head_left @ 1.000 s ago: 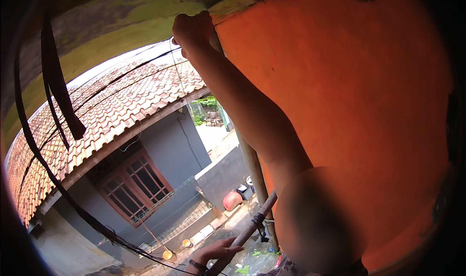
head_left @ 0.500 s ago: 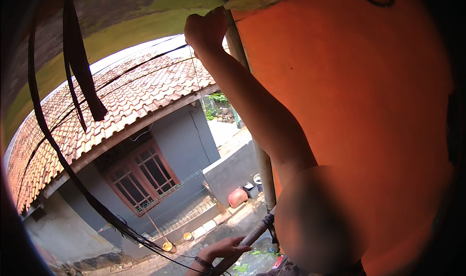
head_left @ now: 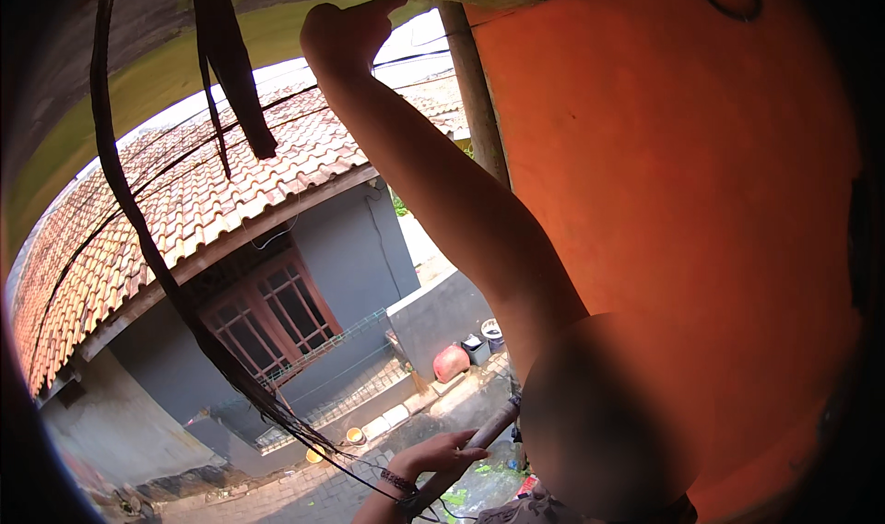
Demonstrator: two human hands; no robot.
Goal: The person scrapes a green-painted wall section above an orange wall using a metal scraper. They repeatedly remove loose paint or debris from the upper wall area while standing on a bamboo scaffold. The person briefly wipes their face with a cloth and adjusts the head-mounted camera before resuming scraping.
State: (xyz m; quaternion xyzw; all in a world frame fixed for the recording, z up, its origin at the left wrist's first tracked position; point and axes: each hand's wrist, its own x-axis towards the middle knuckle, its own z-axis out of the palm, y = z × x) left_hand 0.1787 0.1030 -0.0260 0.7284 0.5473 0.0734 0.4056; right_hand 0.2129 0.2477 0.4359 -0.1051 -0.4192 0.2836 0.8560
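Pole [head_left: 492,425] through left grip [head_left: 444,451]; protrudes above, below

No lettering, numbers or signs can be read.

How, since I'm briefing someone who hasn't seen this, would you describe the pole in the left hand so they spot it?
From the big orange wall on the right, go to the picture's lower middle. There the left hand, a dark bracelet at its wrist, grips a brownish pole. Unlike the nearly upright post at the wall's edge, it slants up to the right.
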